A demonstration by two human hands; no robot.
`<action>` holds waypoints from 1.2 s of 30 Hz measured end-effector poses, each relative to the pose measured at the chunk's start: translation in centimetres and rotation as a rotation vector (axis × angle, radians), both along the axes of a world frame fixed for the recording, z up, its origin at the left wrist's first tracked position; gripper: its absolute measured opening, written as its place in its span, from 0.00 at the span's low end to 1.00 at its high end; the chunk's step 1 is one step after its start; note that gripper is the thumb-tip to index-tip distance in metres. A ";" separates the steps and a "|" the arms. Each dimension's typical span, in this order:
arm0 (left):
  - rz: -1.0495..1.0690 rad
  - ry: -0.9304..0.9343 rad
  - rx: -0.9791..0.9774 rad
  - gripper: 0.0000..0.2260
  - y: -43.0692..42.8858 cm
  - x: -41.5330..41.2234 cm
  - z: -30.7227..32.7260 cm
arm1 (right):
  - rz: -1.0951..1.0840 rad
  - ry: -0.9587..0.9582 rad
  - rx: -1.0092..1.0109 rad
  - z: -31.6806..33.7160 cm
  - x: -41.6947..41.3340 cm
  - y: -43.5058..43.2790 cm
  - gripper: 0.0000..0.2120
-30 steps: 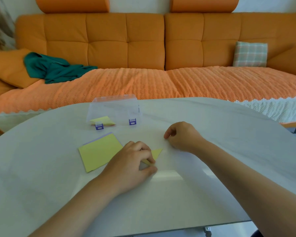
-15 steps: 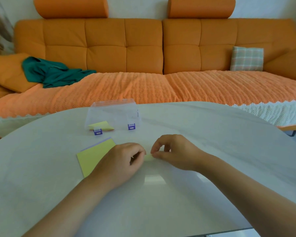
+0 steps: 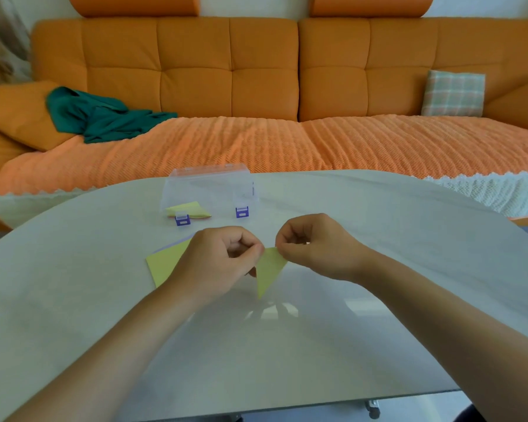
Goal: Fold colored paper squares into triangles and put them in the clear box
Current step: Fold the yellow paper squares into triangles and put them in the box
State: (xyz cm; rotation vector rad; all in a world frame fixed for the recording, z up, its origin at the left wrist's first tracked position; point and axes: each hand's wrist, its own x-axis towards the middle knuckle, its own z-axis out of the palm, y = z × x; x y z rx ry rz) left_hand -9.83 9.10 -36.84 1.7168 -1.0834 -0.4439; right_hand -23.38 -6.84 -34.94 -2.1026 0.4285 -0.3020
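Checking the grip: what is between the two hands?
In the head view, a folded yellow triangle, pinched at its top by the left hand and the right hand, point hanging down.

Stack of yellow squares (image 3: 162, 264) partly covered by the left hand (image 3: 217, 261); top corners of the yellow triangle (image 3: 269, 271) concealed by it and the right hand (image 3: 317, 248); folded pieces (image 3: 187, 208) in the clear box (image 3: 211, 182) blurred.

Left hand (image 3: 217, 260) and right hand (image 3: 314, 248), fingers curled, seemingly both pinch the yellow triangle (image 3: 269, 271).
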 end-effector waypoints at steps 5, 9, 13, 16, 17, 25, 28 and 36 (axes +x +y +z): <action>0.018 -0.019 -0.001 0.06 -0.2 0.0 0.0 | -0.023 -0.047 -0.005 -0.5 0.6 1.1 0.06; 0.009 -0.039 0.022 0.03 -0.4 0.4 -0.2 | -0.059 -0.062 -0.005 -0.7 0.9 1.5 0.03; 0.008 -0.089 0.055 0.04 -0.4 0.9 -0.1 | -0.098 -0.049 -0.031 -0.7 1.0 1.1 0.03; 0.040 -0.130 0.057 0.06 -0.1 1.5 0.2 | -0.133 -0.035 -0.033 -0.6 0.8 0.3 0.04; 0.057 -0.134 0.056 0.06 0.0 1.7 0.3 | -0.147 -0.024 -0.036 -0.5 0.7 -0.1 0.04; 0.113 -0.059 0.010 0.08 1.0 3.2 0.9 | -0.254 -0.031 -0.138 -0.7 -0.1 -1.8 0.06; 0.067 -0.039 0.044 0.08 0.6 2.1 0.5 | -0.132 -0.075 -0.084 -0.5 0.4 -0.7 0.05; 0.021 -0.033 0.079 0.05 0.1 1.0 0.4 | 0.011 -0.002 -0.081 -0.6 0.9 0.5 0.05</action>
